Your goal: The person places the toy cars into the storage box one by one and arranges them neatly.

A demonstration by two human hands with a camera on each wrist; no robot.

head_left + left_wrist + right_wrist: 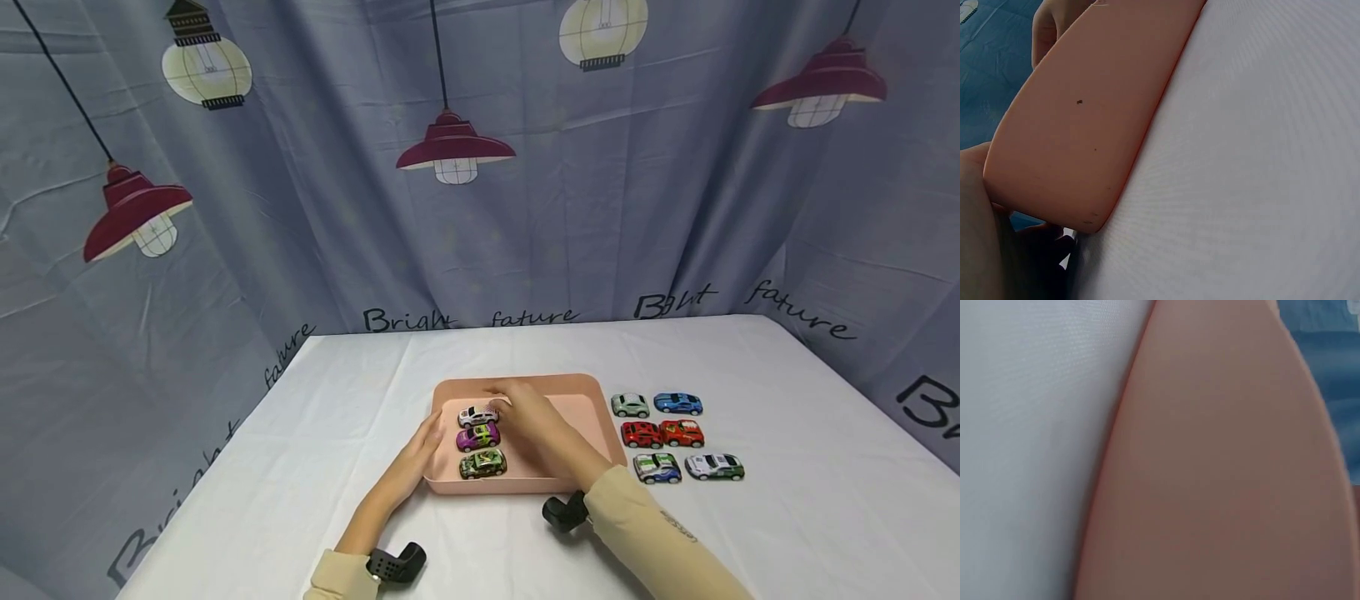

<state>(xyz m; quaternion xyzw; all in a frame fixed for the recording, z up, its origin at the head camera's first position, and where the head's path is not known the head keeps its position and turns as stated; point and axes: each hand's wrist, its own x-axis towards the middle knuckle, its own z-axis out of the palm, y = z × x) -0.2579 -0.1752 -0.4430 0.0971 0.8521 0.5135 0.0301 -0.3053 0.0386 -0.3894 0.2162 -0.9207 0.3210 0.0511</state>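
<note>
A shallow pink tray [555,487] sits on the white table. Along its left side three toy cars stand in a column: a white one with pink marks [474,417], a purple and yellow one [477,437] and a green patterned one [482,463]. My left hand [417,457] rests against the tray's left rim, fingers pointing forward. Over the tray reaches my right hand [531,414], its fingertips right at the right end of the white and pink car, thumb and forefinger apart. Tray wall fills much of both wrist views, hiding the cars there.
Right of the tray several more toy cars stand in pairs: pale green [630,406] and blue [678,403] at the back, two red ones [642,434] in the middle, blue-green-white [657,468] and white-green [714,467] in front. A patterned curtain [480,242] hangs behind the table.
</note>
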